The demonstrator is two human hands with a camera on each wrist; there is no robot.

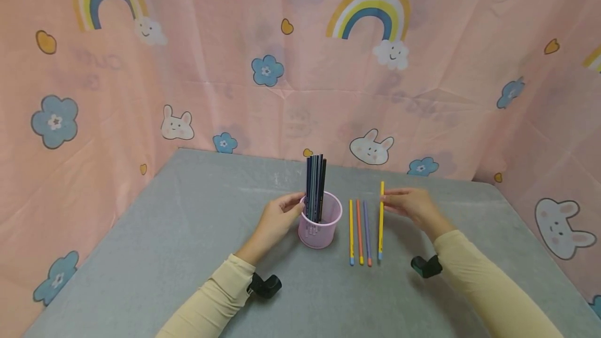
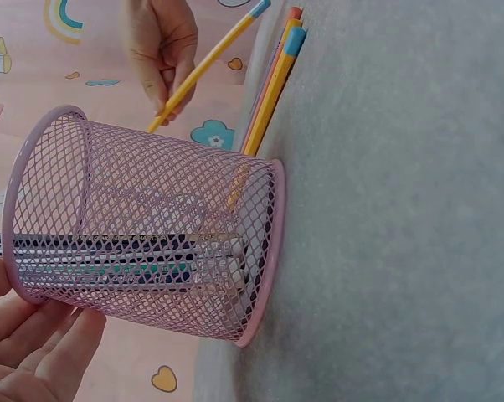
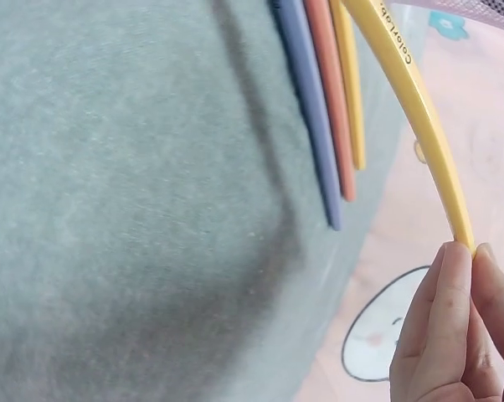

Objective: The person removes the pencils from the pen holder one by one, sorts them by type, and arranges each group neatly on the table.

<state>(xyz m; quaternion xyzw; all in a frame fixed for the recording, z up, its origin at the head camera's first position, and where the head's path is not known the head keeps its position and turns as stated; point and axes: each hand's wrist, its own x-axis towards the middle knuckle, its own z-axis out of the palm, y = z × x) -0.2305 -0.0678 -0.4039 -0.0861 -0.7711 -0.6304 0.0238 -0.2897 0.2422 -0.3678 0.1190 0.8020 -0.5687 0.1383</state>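
My left hand (image 1: pixel 280 218) grips the rim of a pink mesh pencil cup (image 1: pixel 317 234), which stands upright on the table. Several dark pencils (image 1: pixel 314 186) lean inside it, against the side near that hand. Between thumb and fingers, my right hand (image 1: pixel 413 206) pinches a yellow pencil (image 1: pixel 381 223) near one end; its blue end points toward me. In the right wrist view this pencil (image 3: pixel 428 126) is raised off the table. Left of it lie a purple pencil (image 1: pixel 367 233), an orange pencil (image 1: pixel 359 231) and another yellow pencil (image 1: pixel 351 231), side by side.
The grey table (image 1: pixel 197 233) is backed by a pink curtain (image 1: pixel 225 35) printed with rainbows, rabbits and flowers. Black wrist cameras are strapped under both sleeves, one by the left wrist (image 1: pixel 265 286) and one by the right (image 1: pixel 426 266).
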